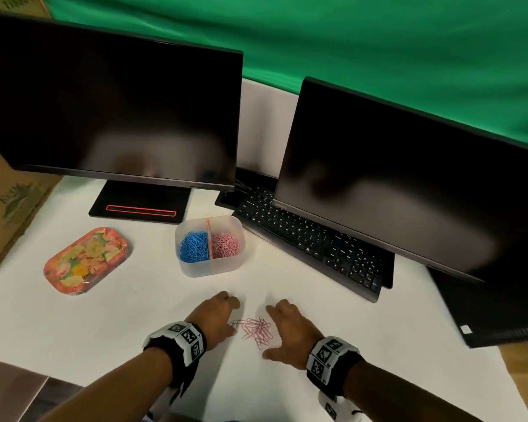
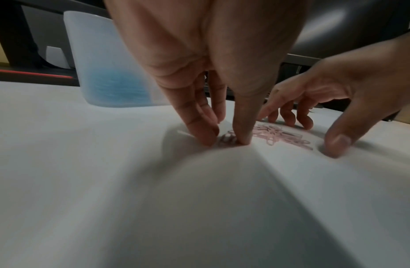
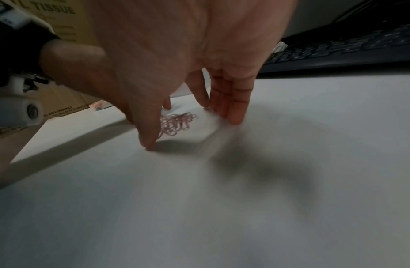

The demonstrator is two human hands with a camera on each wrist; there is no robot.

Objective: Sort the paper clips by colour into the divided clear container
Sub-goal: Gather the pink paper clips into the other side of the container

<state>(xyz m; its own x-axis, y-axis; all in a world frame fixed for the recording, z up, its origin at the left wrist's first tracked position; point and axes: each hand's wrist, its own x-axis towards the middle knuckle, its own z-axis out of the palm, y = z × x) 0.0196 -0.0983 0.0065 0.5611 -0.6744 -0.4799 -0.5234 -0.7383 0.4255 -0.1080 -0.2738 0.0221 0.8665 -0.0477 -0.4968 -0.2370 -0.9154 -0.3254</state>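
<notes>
A divided clear container (image 1: 209, 268) stands mid-table; its left half holds blue paper clips (image 1: 193, 246), its right half pink paper clips (image 1: 225, 245). A small loose pile of pink paper clips (image 1: 256, 330) lies on the white table in front of it, between my hands. My left hand (image 1: 235, 316) has straight fingers and thumb tip-down on the table at the pile's left end, with one clip (image 2: 227, 139) lying flat between them. My right hand (image 1: 270, 333) is spread, its fingers (image 3: 234, 119) and thumb resting on the table around the pile's (image 3: 176, 123) right side.
Two dark monitors stand behind, with a black keyboard (image 1: 311, 242) under the right one, close to the container. A floral tray (image 1: 86, 260) lies at the left. Cardboard boxes (image 1: 6, 208) border the left side. The table's front edge runs just below my wrists.
</notes>
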